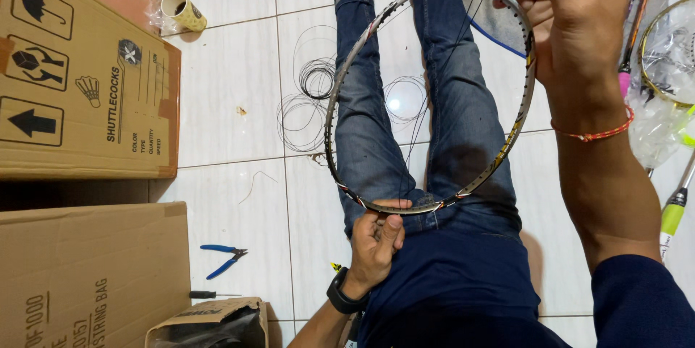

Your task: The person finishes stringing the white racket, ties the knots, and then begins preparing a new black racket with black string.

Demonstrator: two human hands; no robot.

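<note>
The racket frame (434,95) is held over the lap, above the jeans (405,138), so everything else I'll place off that. The left hand (376,243) pinches the near end of the frame, thumb laid along the rim and the other fingers curled under it. The right hand (572,15) sits at the far end of the frame, fingers closed around the rim. Its fingertips run off the top edge, so the exact grip is hard to read. There are only a few thin strings (434,102) across the hoop, and they're barely visible against the denim.

Left of the frame, loose coils of string (315,95) lie on the white tiles (232,102). Further left are cardboard boxes (87,73), both cut off by the edge. Below the coils lie blue pliers (223,260) and a small awl (210,294) that's hard to make out. A paper cup (181,11) lies tipped over at the far left. Right of the frame, other rackets (670,51) in plastic wrap are mostly out of shot.
</note>
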